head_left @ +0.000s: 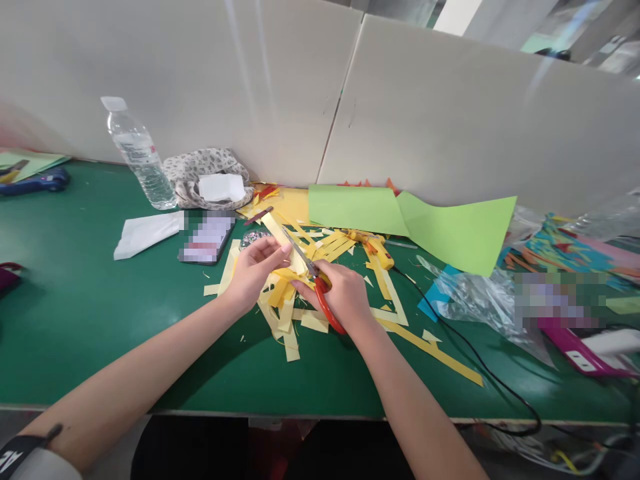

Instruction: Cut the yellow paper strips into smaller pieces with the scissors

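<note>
Pinched in my left hand (257, 267) is a pale yellow paper strip (276, 229) that slants up to the left. My right hand (343, 290) grips red-handled scissors (327, 310), whose blades point up and left along the strip's right side. How far the blades are apart is too small to tell. Under and around both hands lie yellow paper scraps (315, 322), some pale and some deeper yellow. A yellow glue gun (377, 253) rests on the scraps just beyond my right hand.
On the green table (90, 293), a water bottle (137, 153), a spotted cloth pouch (210, 163) and a phone (207, 240) are at the left. Green sheets (450, 227) lie behind the scraps. A black cable (465, 350) and clear plastic (480, 300) are at the right.
</note>
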Demonstrator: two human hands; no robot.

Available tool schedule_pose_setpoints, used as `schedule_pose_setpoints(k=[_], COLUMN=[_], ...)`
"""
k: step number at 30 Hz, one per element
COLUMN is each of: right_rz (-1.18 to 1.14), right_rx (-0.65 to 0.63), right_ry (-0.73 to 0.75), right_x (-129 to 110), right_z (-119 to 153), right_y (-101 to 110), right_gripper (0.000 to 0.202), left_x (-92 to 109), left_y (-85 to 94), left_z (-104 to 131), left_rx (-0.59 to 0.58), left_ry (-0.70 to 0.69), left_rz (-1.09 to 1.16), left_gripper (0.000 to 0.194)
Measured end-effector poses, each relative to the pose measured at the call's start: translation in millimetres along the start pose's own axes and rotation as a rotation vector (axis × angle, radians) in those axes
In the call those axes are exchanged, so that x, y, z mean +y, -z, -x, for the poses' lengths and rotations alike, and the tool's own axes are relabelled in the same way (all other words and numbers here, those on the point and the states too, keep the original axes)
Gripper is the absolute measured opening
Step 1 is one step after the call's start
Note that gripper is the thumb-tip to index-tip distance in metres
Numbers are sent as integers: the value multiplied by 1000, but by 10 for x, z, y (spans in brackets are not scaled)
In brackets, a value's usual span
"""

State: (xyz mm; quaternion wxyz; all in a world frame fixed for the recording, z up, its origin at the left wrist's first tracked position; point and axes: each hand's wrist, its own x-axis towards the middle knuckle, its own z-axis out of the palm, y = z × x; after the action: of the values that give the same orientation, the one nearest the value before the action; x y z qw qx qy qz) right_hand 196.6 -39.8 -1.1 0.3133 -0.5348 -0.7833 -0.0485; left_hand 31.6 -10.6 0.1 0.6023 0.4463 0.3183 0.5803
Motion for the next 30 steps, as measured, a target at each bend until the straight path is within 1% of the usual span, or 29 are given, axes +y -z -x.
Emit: schedule_pose_setpoints(k=[4,10,20,25,27,30], right_rz=[-29,-32,-16,-23,-29,-24], right_rx=[8,4,-8,-17,-24,-10], right_ry=[-30,-47,-37,-35,-36,-34], right_x=[-3,-4,-5,-5,-4,-4], right_z=[-4,-1,1,3,3,2], right_y=[-2,-3,-2,1,4,6], right_gripper=[33,33,33,32,31,30], left_x=[2,8,2,5,15,40], left_y=[1,6,10,2,0,1], left_z=[-1,11,3,7,5,-2], left_rx=[-10,-41,-15,-22,-19,20], left_ry=[45,53,47,45,47,35], left_rz=[62,36,-8,-16,-2,57], left_gripper=[15,20,20,19,18,18])
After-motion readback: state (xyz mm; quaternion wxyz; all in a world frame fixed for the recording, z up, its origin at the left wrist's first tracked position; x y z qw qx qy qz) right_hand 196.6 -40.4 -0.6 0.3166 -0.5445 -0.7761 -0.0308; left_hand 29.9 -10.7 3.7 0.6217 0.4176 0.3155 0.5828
